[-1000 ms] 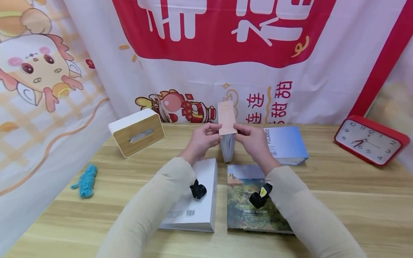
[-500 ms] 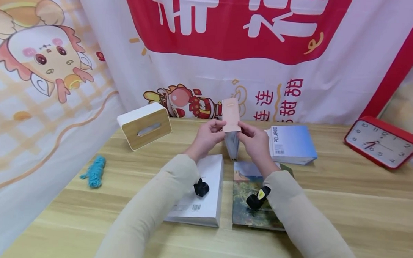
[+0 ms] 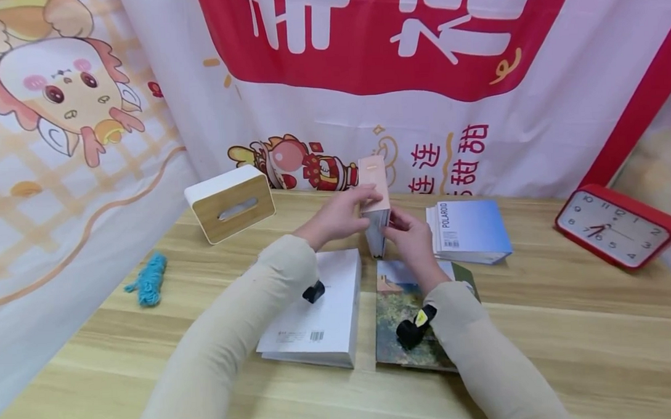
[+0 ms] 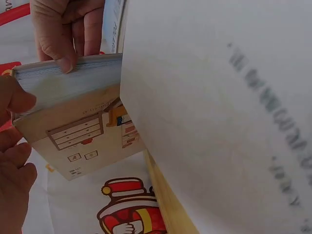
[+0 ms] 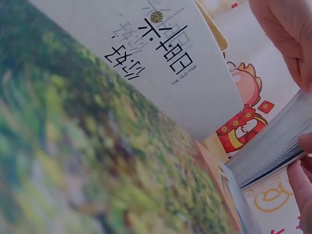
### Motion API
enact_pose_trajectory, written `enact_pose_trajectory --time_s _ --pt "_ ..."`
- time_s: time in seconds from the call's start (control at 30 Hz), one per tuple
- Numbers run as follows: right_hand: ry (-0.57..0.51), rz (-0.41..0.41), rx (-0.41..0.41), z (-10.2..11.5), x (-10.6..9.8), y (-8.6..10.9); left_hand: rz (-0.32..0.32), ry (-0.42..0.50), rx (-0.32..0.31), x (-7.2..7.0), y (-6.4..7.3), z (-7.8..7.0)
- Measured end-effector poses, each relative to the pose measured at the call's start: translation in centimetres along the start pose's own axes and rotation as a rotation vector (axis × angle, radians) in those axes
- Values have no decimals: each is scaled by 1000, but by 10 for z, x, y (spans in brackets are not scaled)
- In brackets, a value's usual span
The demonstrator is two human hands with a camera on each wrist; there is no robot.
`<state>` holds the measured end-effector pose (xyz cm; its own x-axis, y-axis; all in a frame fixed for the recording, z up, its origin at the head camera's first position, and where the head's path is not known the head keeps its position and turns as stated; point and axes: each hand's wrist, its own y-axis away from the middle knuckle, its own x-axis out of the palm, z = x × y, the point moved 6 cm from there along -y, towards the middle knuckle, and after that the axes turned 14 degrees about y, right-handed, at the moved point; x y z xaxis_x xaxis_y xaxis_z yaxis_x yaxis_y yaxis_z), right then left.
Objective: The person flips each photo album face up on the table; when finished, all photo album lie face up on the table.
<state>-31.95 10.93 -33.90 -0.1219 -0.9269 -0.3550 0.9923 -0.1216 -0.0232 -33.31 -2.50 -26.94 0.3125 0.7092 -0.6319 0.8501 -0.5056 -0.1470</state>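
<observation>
A small photo album (image 3: 372, 171) with a pale pink spine stands on end at the back middle of the table. My left hand (image 3: 338, 217) grips it from the left, fingers reaching over the spine. On the other side, my right hand (image 3: 414, 239) pinches the album's right edge below the spine. In the left wrist view, the right thumb (image 4: 66, 64) lies against the page edges, and the cover (image 4: 80, 141) carries a drawn chest of drawers. The right wrist view has the page block (image 5: 273, 141) between both hands; part of each hand is cut off there.
A white album (image 3: 323, 321) and a landscape-covered photo album (image 3: 397, 321) stand nearer me, below my forearms. Behind right is a blue POLAROID album (image 3: 475, 229). A red clock (image 3: 619, 224), a tissue box (image 3: 232, 204) and blue yarn (image 3: 150, 280) lie farther out.
My left hand has shifted from the album's left edge to over its spine. The right hand has slid down its right side. The album has turned slightly, showing more of its right side.
</observation>
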Motion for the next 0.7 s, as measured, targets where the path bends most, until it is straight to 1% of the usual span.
enact_pose_trajectory --time_s 0.07,0.17,0.33,0.47,0.57,0.7 --pt "-3 6 15 0 0 0 41 -30 20 1 -3 -5" --pt "-8 17 47 0 2 1 79 -74 42 3 -9 -9" --pt "-24 36 51 -5 5 0 83 -142 42 4 -17 -11" --pt "-49 79 89 -14 7 -2 86 -186 32 3 -20 -16" --pt "-65 127 115 -21 11 -3 110 -241 48 3 -21 -21" --pt "-71 151 102 -24 14 -3 146 -316 93 1 -21 -27"
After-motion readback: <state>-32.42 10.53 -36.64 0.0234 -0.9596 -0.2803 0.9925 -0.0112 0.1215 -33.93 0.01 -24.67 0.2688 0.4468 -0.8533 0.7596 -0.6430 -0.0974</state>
